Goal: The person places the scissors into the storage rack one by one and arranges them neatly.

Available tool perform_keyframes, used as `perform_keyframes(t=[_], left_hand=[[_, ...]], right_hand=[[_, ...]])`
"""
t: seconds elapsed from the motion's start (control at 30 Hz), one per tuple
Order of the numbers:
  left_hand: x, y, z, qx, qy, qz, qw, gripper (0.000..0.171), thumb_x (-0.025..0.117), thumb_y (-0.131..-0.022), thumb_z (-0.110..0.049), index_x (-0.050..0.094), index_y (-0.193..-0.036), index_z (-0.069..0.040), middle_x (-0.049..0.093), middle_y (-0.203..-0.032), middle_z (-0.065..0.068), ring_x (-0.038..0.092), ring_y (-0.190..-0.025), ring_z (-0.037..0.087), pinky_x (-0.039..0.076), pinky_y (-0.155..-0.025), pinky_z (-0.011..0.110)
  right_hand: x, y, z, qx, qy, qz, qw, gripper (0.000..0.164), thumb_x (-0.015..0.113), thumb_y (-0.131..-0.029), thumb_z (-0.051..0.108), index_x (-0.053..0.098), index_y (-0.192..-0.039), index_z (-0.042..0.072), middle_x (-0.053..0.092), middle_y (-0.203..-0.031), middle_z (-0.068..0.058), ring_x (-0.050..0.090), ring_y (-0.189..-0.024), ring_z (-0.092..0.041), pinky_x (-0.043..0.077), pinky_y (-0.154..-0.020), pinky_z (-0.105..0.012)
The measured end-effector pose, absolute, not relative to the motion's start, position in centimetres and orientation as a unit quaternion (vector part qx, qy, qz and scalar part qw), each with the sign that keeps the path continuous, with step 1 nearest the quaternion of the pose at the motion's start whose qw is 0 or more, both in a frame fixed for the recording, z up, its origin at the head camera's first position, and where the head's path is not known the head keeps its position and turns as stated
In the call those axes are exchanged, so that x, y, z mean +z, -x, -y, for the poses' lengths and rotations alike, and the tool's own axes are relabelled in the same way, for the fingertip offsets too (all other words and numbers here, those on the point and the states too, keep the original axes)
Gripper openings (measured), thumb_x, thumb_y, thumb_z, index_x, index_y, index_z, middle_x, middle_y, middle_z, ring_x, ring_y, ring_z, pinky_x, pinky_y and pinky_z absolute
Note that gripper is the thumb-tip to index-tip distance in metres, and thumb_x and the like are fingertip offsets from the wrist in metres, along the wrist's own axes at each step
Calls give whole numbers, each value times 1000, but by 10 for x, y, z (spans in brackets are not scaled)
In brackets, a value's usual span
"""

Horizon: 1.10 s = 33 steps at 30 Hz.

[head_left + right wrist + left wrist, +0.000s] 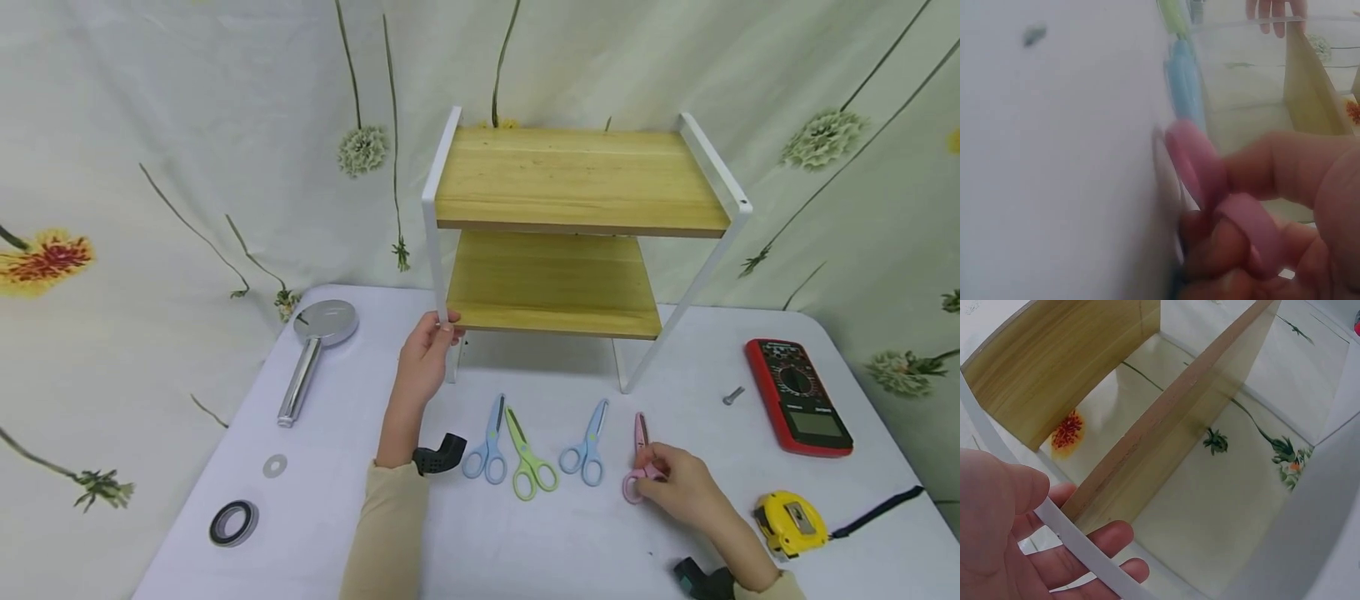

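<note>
My left hand (pixel 423 360) grips the left white leg (pixel 435 258) of a two-tier wooden shelf (pixel 581 179), close to the lower board (pixel 555 283). In the left wrist view, the fingers curl round that white leg (pixel 1071 540), beside the board's edge. Low on the right, my right hand (pixel 684 485) pinches pink scissors (pixel 631 490) by the handles, their blade end pointing toward the shelf. Seen from the right wrist, the pink handle loops (pixel 1194 159) sit between thumb and fingers, close over the white tabletop. Two blue scissors (pixel 487 450) (pixel 588 450) and green scissors (pixel 527 458) lie left of them.
A magnifying glass (pixel 303 379), a flat washer (pixel 275 466) and a black-and-silver ring (pixel 233 523) lie on the left. On the right are a bolt (pixel 733 396), a red multimeter (pixel 798 398) and a yellow tape measure (pixel 793 523) with a black strap. A flowered cloth (pixel 225 100) hangs behind.
</note>
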<state>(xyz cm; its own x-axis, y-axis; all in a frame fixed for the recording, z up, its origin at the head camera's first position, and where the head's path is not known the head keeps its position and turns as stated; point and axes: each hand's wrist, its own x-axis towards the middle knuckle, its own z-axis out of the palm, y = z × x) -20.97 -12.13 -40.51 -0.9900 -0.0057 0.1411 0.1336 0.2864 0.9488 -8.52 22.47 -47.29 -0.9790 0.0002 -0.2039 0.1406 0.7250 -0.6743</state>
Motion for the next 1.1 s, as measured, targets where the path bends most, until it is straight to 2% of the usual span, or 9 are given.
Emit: perform_keyframes(t=[0.2,0.3,0.4,0.57,0.7,0.8,0.9,1.0,1.1], left_hand=[[-406,209,119,-594,35,802,59,28,42,-109,-19,59,-128,-7,69,-121,20,63,-117,35,45,-109,56],[-406,211,119,-590,26,804,66,28,41,-109,-17,61,-126,-8,70,-119,20,64,-115,34,45,-108,56],[-406,213,120,-593,20,802,74,29,40,-109,-16,63,-124,-7,70,-117,21,64,-112,34,45,-107,54],[-408,215,120,-605,17,792,77,29,40,-109,-16,63,-124,-7,70,-115,21,64,-111,33,45,-108,52],[-409,215,120,-611,17,787,83,28,41,-109,-16,63,-123,-6,70,-114,22,64,-110,33,45,-108,52],[-410,216,119,-619,21,780,86,28,41,-109,-15,63,-122,-5,69,-114,23,64,-110,34,46,-107,51],[-411,218,117,-626,28,774,86,29,41,-109,-15,63,-122,-3,69,-114,24,64,-109,35,46,-108,50],[-412,217,117,-624,27,776,86,29,41,-109,-17,63,-123,-4,69,-113,22,64,-108,34,46,-108,50],[-413,217,116,-623,26,777,85,30,40,-109,-18,64,-123,-5,69,-113,21,64,-108,32,45,-109,51]], right_hand=[[-463,86,-236,-478,-36,-868,127,27,71,-88,7,71,-113,-4,61,-76,-2,50,-56,-12,44,-50,-23],[-443,86,-238,-541,4,-834,111,29,66,-93,4,68,-118,-10,62,-73,2,50,-54,-12,46,-50,-24],[-417,88,-233,-601,120,-787,61,25,61,-93,-5,71,-116,0,63,-74,8,50,-56,-14,46,-49,-27],[-371,99,-212,-629,333,-703,4,59,59,-83,-23,71,-123,18,70,-102,13,56,-75,-10,49,-58,-24],[-326,114,-187,-595,405,-693,-39,62,69,-76,-20,69,-128,15,68,-110,10,57,-87,-8,50,-69,-21],[-288,132,-166,-569,424,-698,-94,51,74,-75,-16,70,-122,2,67,-102,7,53,-80,-11,45,-64,-23],[-247,160,-145,-521,393,-747,-130,41,76,-78,-8,70,-119,-5,65,-91,0,48,-74,-14,40,-60,-22],[-215,194,-121,-459,331,-813,-139,40,79,-83,5,71,-122,-2,66,-91,-8,48,-71,-17,39,-59,-20],[-197,227,-101,-407,282,-860,-120,42,77,-88,17,69,-127,3,69,-102,-10,49,-74,-17,41,-62,-20]])
